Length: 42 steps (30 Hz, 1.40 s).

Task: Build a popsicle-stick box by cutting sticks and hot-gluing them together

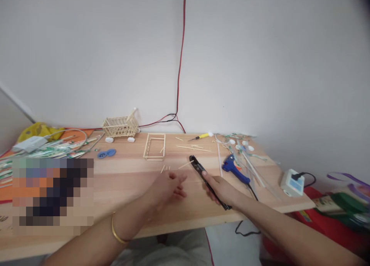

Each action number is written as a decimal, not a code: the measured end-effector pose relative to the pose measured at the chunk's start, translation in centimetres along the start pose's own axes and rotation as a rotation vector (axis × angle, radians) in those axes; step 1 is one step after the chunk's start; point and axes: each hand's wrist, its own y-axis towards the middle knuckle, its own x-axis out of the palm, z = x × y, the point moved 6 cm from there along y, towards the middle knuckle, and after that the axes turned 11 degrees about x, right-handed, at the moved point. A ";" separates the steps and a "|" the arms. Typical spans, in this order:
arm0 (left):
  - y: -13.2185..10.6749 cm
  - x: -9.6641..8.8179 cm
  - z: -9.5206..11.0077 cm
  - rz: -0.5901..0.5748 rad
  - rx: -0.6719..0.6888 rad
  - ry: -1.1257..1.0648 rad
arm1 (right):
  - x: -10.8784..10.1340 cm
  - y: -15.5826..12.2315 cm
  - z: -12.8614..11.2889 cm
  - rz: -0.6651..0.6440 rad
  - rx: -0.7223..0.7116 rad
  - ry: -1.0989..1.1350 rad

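My right hand (218, 187) is wrapped around a pair of black pliers (199, 169), whose head points away from me and to the left. A thin wooden stick (185, 164) lies at the jaws; I cannot tell whether it is gripped. My left hand (170, 187) hovers left of the pliers, slightly blurred, fingers apart and nothing visible in them. Short cut stick pieces (162, 169) lie just beyond it. Farther back is a rectangular frame of glued sticks (164, 147). A finished-looking stick cart (120, 127) with white wheels stands against the wall.
A blue glue gun (235, 169) lies right of the pliers, beside clear glue sticks and scraps. Behind are a yellow-handled knife (202, 136) and loose sticks (193, 148). Blue round lids (106, 153) and packaged sticks (63, 148) lie left. A white power adapter (292, 182) sits at the right edge.
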 end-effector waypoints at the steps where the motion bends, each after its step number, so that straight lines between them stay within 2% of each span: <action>1: -0.2 1.1 -0.7 -0.072 -0.073 -0.072 | 0.0 -0.1 0.0 0.005 0.024 0.021; 3: -0.8 4.6 -2.2 -0.264 -0.204 -0.224 | 0.5 -0.1 -0.2 0.011 0.063 0.106; 5: -1.5 7.9 -3.6 -0.362 -0.306 -0.318 | 1.4 0.2 -0.4 0.003 0.113 0.214; 7: -1.6 9.8 -4.5 -0.319 -0.325 -0.367 | 2.2 0.7 -0.4 -0.011 0.169 0.265; 9: -1.6 10.9 -4.8 -0.296 -0.312 -0.406 | 2.5 1.3 -0.3 -0.017 0.204 0.259; 16: -1.5 11.5 -5.6 -0.184 -0.266 -0.487 | 2.0 2.0 -0.5 -0.071 0.258 0.185; 22: -1.3 12.0 -6.6 -0.123 -0.182 -0.538 | 2.4 1.4 -2.1 -0.099 0.163 0.073; 28: -1.2 11.7 -6.7 -0.144 -0.169 -0.567 | 2.4 1.4 -2.4 -0.053 0.156 -0.032; 35: -1.0 11.4 -7.0 -0.182 -0.062 -0.599 | 2.8 1.1 -3.2 -0.005 0.129 -0.112; 42: -1.2 11.3 -6.5 -0.183 -0.075 -0.631 | 2.7 1.8 -3.2 0.035 0.058 -0.207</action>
